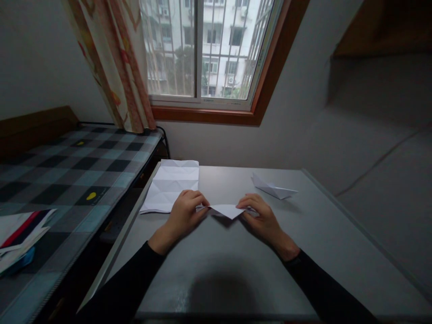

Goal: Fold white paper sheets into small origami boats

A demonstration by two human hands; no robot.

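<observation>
A folded piece of white paper [230, 210] is stretched between my two hands, a little above the table, with a pointed corner facing me. My left hand [189, 210] pinches its left end between thumb and fingers. The right end is pinched by my right hand [259, 219] in the same way. Beyond my right hand, a folded paper boat [272, 187] rests on the table. Close behind my left hand lies a stack of creased white paper sheets [173, 177].
The grey-white table [222, 270] stands against the wall below a barred window [219, 54]. To the left is a bed with a checked cover [77, 171], papers [20, 234] lying on it. A patterned curtain [118, 63] hangs beside the window; a shelf [388, 31] juts out upper right.
</observation>
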